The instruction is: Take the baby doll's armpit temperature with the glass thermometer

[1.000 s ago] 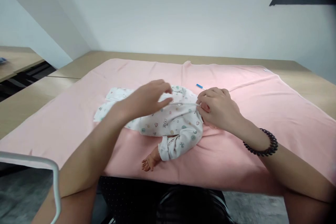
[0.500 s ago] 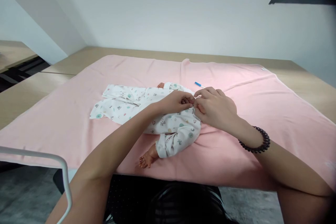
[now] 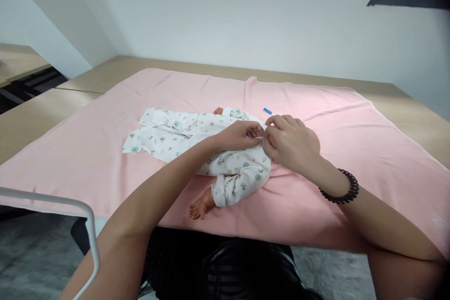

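A baby doll (image 3: 202,205) lies on its back, dressed in a white printed romper (image 3: 183,136). Its legs point left, and its head is hidden by my right hand. At the neck of the romper, my left hand (image 3: 242,135) is closed in a pinch on the collar fabric. Facing it, my right hand (image 3: 291,143) has its fingers bent and pressed to the same collar edge. Exactly what lies between the fingertips is too small to make out. One doll hand (image 3: 218,111) shows beyond the body, the other towards me.
A pink blanket (image 3: 316,206) covers most of the wooden table (image 3: 31,124). A blue-capped thin stick (image 3: 268,111) lies just behind my right hand. At the lower left a white bent tube (image 3: 52,198) crosses the view. A wall (image 3: 246,14) stands behind.
The view has shifted slightly, so the doll sits a little further right and higher. Both hands stay at the collar with almost the same grip.
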The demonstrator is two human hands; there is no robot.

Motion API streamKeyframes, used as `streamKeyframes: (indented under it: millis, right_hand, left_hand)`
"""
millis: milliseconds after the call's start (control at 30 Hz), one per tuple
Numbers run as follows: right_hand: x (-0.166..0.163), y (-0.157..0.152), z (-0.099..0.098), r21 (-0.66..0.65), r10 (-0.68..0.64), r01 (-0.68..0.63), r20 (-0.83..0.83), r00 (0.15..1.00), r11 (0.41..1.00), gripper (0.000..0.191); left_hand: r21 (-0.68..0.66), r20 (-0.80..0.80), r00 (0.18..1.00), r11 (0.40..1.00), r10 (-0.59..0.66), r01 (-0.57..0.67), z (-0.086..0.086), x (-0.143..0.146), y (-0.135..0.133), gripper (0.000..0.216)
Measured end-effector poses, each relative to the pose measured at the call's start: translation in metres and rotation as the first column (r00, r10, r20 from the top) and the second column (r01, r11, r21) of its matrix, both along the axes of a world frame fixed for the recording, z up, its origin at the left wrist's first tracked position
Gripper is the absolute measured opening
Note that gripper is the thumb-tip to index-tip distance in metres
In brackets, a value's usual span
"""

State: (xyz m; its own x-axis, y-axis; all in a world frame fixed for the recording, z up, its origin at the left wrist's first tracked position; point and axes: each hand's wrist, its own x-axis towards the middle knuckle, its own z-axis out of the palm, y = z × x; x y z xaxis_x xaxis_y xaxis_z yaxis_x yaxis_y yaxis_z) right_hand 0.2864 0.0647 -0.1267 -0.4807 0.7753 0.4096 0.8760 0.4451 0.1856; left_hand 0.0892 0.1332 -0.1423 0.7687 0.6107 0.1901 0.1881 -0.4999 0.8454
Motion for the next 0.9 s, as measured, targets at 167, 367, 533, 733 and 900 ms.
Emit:
streamKeyframes:
  millis: [167,367,533,733,900]
  right_hand:
    - [0.0007,0.0011,-0.0004,-0.003,0.013,-0.013,-0.017,1.000,1.000,0.023]
    - [0.0020,0.0018,-0.0014,-0.001,0.021,-0.021,-0.053,0.998,1.000,0.021]
    - [0.0009,0.0005,-0.0016,0.000,0.013,-0.013,-0.065,0.998,1.000,0.021]
    - [0.0000,0.0005,-0.0021,0.006,0.001,0.000,-0.058,0.998,1.000,0.021]
    - [-0.0017,-0.0011,0.0005,-0.005,-0.011,0.011,-0.055,0.998,1.000,0.019]
  left_hand:
    - [0.006,0.011,1.000,1.000,0.005,-0.006,-0.0036,-0.0003,0.0011,0.016]
    - [0.063,0.013,1.000,0.998,-0.024,0.023,-0.0040,-0.0018,0.0017,0.017]
    - [0.066,0.012,1.000,0.998,-0.022,0.021,-0.0036,-0.0028,0.0019,0.017]
    - [0.032,0.046,0.998,0.999,-0.031,0.029,-0.0055,-0.0039,0.0038,0.018]
    - [0.010,0.089,0.995,0.999,-0.038,0.037,-0.0098,-0.0037,0.0057,0.019]
